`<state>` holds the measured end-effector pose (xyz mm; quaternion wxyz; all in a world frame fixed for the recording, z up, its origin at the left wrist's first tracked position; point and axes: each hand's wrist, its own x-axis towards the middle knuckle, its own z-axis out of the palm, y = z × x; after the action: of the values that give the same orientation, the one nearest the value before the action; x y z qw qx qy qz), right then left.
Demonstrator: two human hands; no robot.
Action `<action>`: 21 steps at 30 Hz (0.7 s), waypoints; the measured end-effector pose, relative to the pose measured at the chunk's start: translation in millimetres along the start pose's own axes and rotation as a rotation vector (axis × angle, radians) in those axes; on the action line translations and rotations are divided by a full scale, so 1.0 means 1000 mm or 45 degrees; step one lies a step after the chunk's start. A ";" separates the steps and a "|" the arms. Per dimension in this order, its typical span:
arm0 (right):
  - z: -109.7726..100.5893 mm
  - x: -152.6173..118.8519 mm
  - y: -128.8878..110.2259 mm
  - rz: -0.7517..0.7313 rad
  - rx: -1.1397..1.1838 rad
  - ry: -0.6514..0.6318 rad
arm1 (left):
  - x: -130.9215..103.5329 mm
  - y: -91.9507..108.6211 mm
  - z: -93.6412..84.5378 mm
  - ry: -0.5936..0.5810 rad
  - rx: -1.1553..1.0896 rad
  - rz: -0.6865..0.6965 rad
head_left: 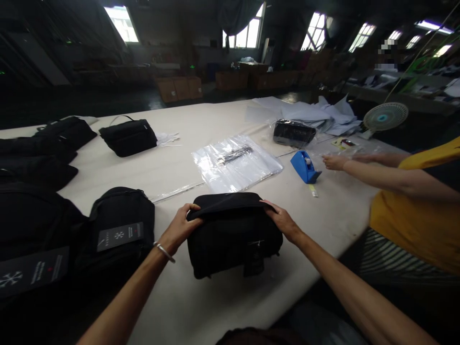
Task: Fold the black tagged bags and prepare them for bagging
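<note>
Both hands on black bag [233, 237], lower centre of frame, on white table [201, 306]. My left hand [181, 225] pinches top flap's left corner, my right hand [282, 221] grips right corner. Step looks like squaring bag up; next move calls for an even two-handed lift toward clear plastic sleeve [235, 163] above.

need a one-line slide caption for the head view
Both hands, left hand and right hand, grip a black bag by its top on a white table.
</note>
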<state>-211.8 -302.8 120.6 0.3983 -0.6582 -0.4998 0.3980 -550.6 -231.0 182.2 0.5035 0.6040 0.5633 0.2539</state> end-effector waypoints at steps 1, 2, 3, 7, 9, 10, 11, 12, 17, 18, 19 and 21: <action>-0.007 -0.003 -0.010 0.141 0.039 -0.080 | -0.002 0.011 -0.009 -0.123 -0.009 -0.051; -0.015 -0.007 -0.017 0.288 0.063 -0.191 | -0.004 0.018 -0.015 -0.247 -0.008 -0.103; -0.023 -0.012 -0.022 0.427 0.061 -0.313 | -0.007 0.020 -0.018 -0.361 0.001 -0.150; -0.038 -0.030 -0.008 0.706 -0.111 -0.616 | -0.017 -0.022 0.006 -0.659 0.089 -0.344; -0.037 -0.036 0.008 0.788 -0.199 -0.664 | -0.022 -0.056 0.026 -0.697 0.209 -0.387; -0.037 -0.039 0.015 0.796 -0.214 -0.657 | -0.026 -0.070 0.034 -0.627 0.298 -0.330; -0.037 -0.043 0.020 0.780 -0.196 -0.634 | -0.030 -0.080 0.039 -0.491 0.390 -0.229; -0.037 -0.048 0.023 0.730 -0.143 -0.591 | -0.036 -0.085 0.041 -0.300 0.473 -0.105; -0.051 -0.090 0.020 0.241 -0.095 -0.288 | -0.069 -0.076 0.029 0.254 0.769 0.339; -0.053 -0.099 0.018 0.182 -0.165 -0.280 | -0.073 -0.077 0.029 0.183 0.815 0.403; -0.054 -0.107 0.016 0.156 -0.236 -0.318 | -0.075 -0.081 0.030 0.083 0.864 0.464; -0.052 -0.116 0.012 0.150 -0.368 -0.478 | -0.073 -0.100 0.036 -0.095 0.976 0.571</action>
<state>-180.9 -424.4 143.6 0.1760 -0.6509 -0.5775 0.4602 -579.0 -325.6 99.0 0.1956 0.8630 0.4532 0.1077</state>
